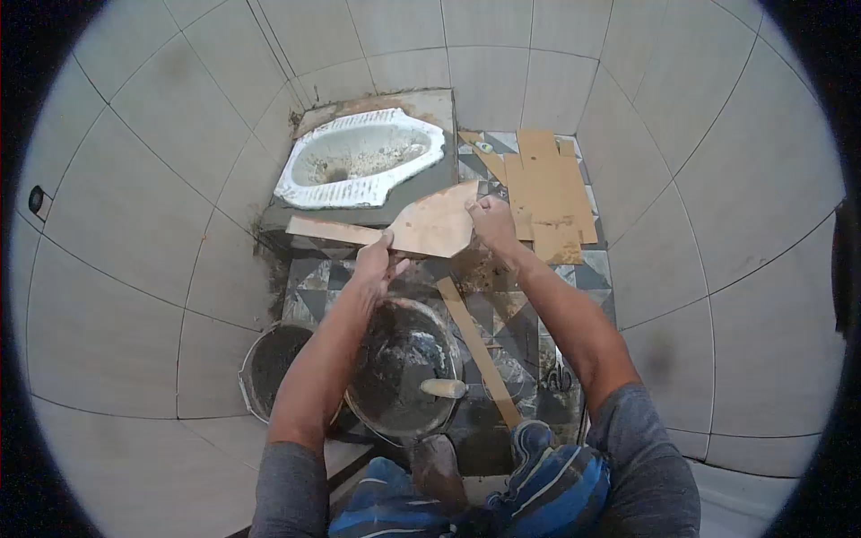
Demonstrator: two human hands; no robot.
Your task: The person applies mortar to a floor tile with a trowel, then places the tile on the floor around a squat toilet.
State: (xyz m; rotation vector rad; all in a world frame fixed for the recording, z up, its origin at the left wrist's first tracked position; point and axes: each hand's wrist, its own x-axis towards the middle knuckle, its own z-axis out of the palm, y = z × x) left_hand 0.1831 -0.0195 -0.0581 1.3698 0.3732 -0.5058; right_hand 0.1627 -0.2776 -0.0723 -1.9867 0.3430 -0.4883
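Observation:
A beige cut tile [435,222], with a long narrow strip to the left and a wide angled part to the right, is held level in front of the squat toilet [359,161]. My left hand [377,262] grips its lower edge where the strip meets the wide part, thumb on top and some fingers spread below. At the right end, my right hand [491,220] is closed on the tile's edge. The white toilet pan, speckled with dirt, is set in a grey cement step [417,193] just beyond the tile.
Below my hands stand a large mortar tub [453,345] and a smaller bucket [247,381]; a wooden-handled trowel [444,388] rests in the tub. A wooden strip [480,350] lies right of it. Flattened cardboard [547,184] covers floor at the right. Scissors [559,377] lie near my right arm. Tiled walls enclose the space.

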